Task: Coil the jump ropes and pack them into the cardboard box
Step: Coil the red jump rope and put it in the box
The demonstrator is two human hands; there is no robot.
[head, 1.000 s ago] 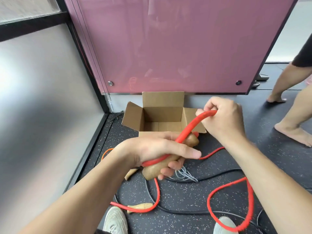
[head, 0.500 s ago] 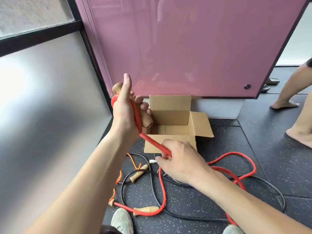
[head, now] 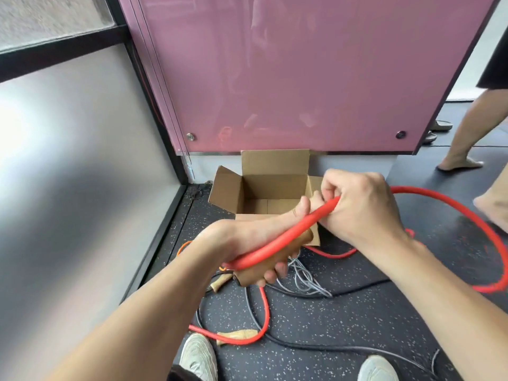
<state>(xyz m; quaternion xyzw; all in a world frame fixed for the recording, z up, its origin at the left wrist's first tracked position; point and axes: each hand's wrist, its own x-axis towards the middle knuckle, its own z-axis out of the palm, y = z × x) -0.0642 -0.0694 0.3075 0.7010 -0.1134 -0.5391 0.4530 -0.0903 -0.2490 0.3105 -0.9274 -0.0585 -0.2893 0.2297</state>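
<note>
My left hand (head: pixel 247 243) grips the wooden handle (head: pixel 275 261) of a thick red jump rope (head: pixel 286 237), pressing the rope along the handle. My right hand (head: pixel 360 207) is closed on the same rope just past the handle's far end. From there the rope swings in a wide loop (head: pixel 467 221) to the right and down to the floor. The open cardboard box (head: pixel 228 193) stands on the floor beyond my hands, against the pink panel; its inside looks empty. The rope's other wooden handle (head: pixel 236 334) lies near my shoes.
Black (head: pixel 316 346), orange (head: pixel 182 244) and thin grey (head: pixel 305 279) ropes lie tangled on the speckled floor. A glass wall (head: pixel 68 188) runs along the left. Another person's bare legs (head: pixel 467 127) stand at the right. My shoes (head: pixel 198 356) are at the bottom edge.
My left hand came down from beside the box's left flap to the middle. My right hand rose from below to the handle's far end, and the rope's loop swung out to the right.
</note>
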